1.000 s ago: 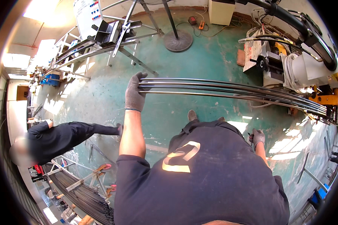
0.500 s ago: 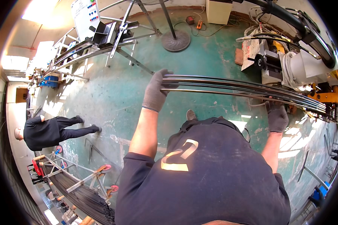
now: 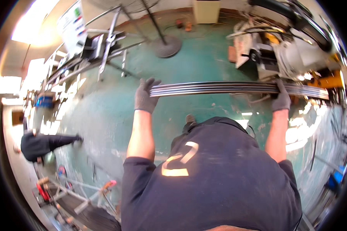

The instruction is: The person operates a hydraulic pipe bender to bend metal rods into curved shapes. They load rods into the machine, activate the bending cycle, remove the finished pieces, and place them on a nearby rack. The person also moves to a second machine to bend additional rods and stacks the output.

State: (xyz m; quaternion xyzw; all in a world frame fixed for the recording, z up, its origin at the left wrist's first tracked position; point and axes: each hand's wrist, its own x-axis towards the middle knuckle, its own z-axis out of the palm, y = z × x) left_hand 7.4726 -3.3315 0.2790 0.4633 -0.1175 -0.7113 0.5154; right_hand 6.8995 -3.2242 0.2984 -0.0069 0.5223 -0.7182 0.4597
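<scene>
A flat bundle of several long, shiny metal rods [image 3: 216, 88] lies across in front of me, nearly level, the rods close side by side. My left hand [image 3: 145, 96], in a dark grey knit glove, holds the bundle at its left end; some fingertips stick up past the rods. Farther along to the right, my right hand [image 3: 282, 99], gloved alike, grips the rods with its fingers partly behind them. The bundle runs on past this hand toward the machine at the right. Whether its far end touches anything I cannot tell.
A machine with a white housing [image 3: 302, 59] and thick black arm stands at the right. Ahead are a round fan base [image 3: 168, 47] and a metal frame [image 3: 111, 38]. A person in dark clothes [image 3: 36, 146] is at the left, above a wheeled rack of dark rods [image 3: 79, 210].
The rods, fanned out and slanting down to the right before, now lie close together and nearly level. Both hands have shifted left in the picture, the right one also upward.
</scene>
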